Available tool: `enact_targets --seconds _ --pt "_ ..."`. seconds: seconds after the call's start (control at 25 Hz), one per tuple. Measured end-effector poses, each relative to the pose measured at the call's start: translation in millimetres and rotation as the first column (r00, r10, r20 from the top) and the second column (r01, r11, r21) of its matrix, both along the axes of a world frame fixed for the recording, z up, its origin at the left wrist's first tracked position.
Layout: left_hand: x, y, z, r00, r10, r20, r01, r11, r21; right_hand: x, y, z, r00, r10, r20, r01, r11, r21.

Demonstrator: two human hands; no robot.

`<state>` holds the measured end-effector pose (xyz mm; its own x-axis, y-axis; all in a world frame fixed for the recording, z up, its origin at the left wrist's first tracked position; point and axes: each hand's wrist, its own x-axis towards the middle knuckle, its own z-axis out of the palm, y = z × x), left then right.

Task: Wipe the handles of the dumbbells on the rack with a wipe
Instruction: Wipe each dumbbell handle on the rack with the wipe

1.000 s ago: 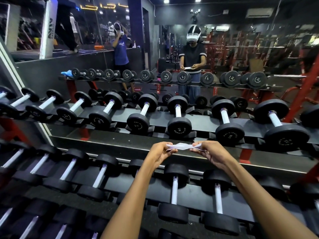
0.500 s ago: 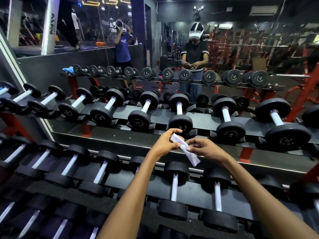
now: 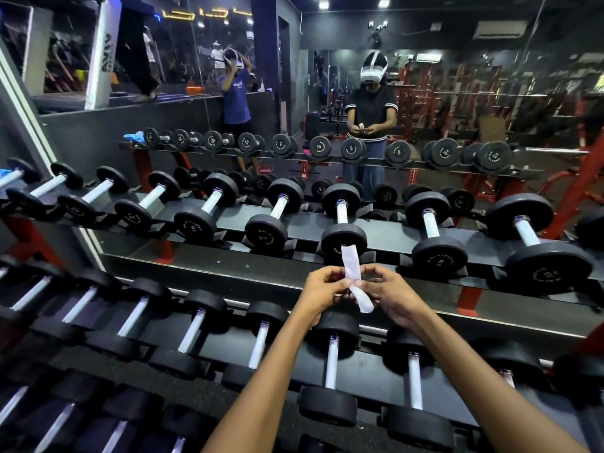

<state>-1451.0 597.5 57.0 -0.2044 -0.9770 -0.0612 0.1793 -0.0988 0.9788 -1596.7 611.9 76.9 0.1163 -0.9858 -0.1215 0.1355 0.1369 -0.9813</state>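
A narrow folded white wipe (image 3: pixel 352 266) stands nearly upright between my hands, its lower end hanging toward the right. My left hand (image 3: pixel 322 291) and my right hand (image 3: pixel 389 295) both pinch it near its middle, held in the air in front of the rack's top shelf (image 3: pixel 385 233). Behind the wipe on that shelf sits a black dumbbell (image 3: pixel 343 238) with a pale handle (image 3: pixel 342 213). Below my hands, on the middle shelf, lies another dumbbell (image 3: pixel 330 403) with its handle (image 3: pixel 332 361) pointing away from me.
Rows of black dumbbells fill three rack tiers from left to right. A mirror behind the rack reflects a person in a headset (image 3: pixel 371 103) and another person in a blue shirt (image 3: pixel 233 93). Red rack uprights (image 3: pixel 585 184) stand at the right.
The wipe was stretched level between my hands; it has turned to stand nearly upright. Both hands have drawn closer together at its middle.
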Motion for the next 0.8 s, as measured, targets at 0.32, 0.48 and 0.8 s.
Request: enact_targets --seconds 0.32,0.48,0.8 --pt "-2.3 3.9 6.2 0.998 -0.004 0.055 -0.007 0.98 0.198 7.1 -5.4 2.9 0.986 -0.103 0.128 0.083 0.985 0.152" --pt "-1.0 6.1 1.8 0.998 -0.027 0.058 0.014 0.979 0.205 9.6 -4.8 -0.9 0.995 -0.078 0.067 0.072 0.994 0.083" --pt "3.9 5.8 -0.8 0.991 0.006 0.134 -0.038 0.972 0.233 12.9 -4.5 -7.3 0.996 -0.087 0.004 0.087 0.996 -0.014"
